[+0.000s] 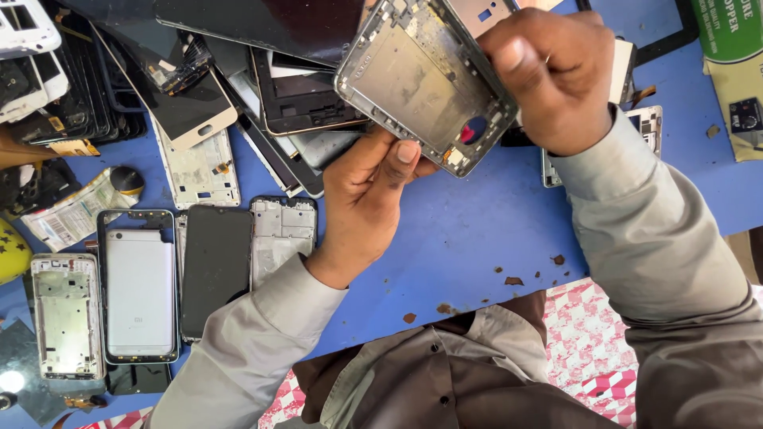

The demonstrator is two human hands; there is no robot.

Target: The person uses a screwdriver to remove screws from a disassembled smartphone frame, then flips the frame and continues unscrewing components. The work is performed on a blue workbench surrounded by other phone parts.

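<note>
Both hands hold one grey metal phone frame above the blue table. The frame is bare and dusty, tilted, with a small red and blue part near its lower right corner. My left hand pinches the frame's lower edge between thumb and fingers. My right hand grips its upper right end, fingers curled over the rim. Both arms wear grey sleeves.
A row of phone parts lies at the left: a silver phone back, a black screen, white mid-frames and a grey frame. Stacked screens pile at the top. A green packet sits top right.
</note>
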